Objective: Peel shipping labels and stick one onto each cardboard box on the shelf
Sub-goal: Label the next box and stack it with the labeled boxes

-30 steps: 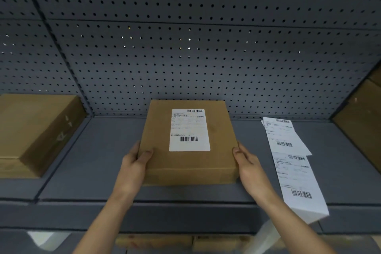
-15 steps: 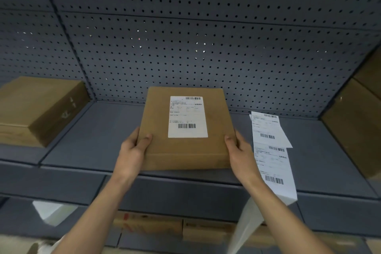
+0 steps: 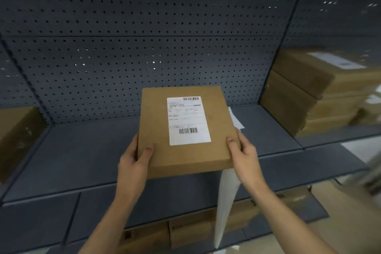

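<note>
Barcoded label (image 3: 189,120) on held box (image 3: 185,130)

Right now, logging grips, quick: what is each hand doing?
Left hand: closed on the box, near left corner.
Right hand: closed on the box, near right corner.

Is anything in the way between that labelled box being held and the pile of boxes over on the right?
Nothing visible blocks it. Both hands, left hand and right hand, grip the labelled box, and the shelf between it and the stacked boxes is bare apart from the flat label strip lying beside the box.
</note>
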`<state>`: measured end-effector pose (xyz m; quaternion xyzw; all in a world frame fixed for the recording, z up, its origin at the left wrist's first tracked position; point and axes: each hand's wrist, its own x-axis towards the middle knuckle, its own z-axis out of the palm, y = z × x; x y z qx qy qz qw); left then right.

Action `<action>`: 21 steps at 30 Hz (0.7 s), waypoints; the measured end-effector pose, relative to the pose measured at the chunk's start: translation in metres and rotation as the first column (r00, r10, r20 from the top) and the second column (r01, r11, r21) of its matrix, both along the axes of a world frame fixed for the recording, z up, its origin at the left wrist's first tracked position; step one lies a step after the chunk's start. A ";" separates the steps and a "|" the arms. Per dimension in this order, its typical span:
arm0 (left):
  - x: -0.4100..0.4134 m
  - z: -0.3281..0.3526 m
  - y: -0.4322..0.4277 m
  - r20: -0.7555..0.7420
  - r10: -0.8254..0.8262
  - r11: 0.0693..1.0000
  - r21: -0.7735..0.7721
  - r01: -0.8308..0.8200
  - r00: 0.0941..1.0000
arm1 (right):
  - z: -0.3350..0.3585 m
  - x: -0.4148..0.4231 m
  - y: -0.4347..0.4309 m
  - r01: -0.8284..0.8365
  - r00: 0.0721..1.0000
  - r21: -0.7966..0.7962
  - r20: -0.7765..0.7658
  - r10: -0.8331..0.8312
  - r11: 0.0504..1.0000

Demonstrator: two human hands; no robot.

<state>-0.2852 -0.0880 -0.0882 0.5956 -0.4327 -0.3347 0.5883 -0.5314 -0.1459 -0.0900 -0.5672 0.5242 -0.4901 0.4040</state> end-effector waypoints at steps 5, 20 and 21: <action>-0.042 -0.004 0.003 -0.009 -0.164 0.986 -0.016 0.164 0.986 | -0.003 -0.049 0.047 0.179 0.983 -0.024 -0.044 -0.180 0.984; -0.290 0.008 0.006 0.027 -0.542 0.838 -0.062 0.542 0.840 | 0.009 -0.281 0.144 0.535 0.845 -0.078 0.064 -0.531 0.842; -0.313 0.009 0.008 0.032 -0.560 0.826 -0.063 0.560 0.828 | 0.012 -0.301 0.152 0.550 0.835 -0.087 0.065 -0.546 0.830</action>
